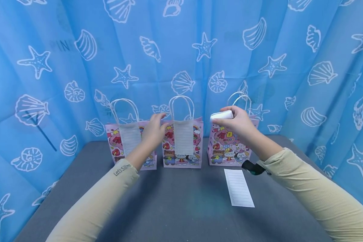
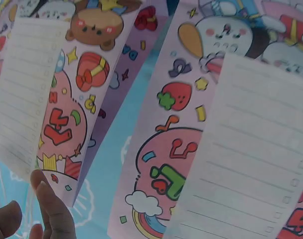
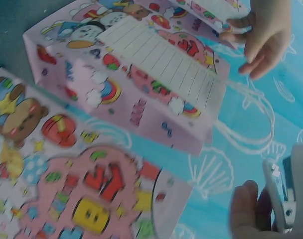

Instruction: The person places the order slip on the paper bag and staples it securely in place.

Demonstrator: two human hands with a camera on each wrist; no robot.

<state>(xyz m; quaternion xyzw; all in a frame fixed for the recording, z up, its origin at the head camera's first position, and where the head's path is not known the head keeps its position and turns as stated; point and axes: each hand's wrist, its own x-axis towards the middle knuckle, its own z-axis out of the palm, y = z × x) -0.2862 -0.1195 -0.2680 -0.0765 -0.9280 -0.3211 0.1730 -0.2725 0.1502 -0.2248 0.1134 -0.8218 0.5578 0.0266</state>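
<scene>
My right hand holds a white stapler in front of the top of the right pink gift bag. In the right wrist view the metal end of the stapler shows beside the fingers. My left hand is raised between the left gift bag and the middle gift bag, its fingers loose and holding nothing. A lined paper strip hangs on the left bag's front, and another lined strip on the middle bag's. A loose lined strip lies before the right bag.
The bags stand in a row at the back of a dark grey table, white cord handles upright. A blue curtain with shells and starfish hangs behind. A dark strap-like object is at the right wrist.
</scene>
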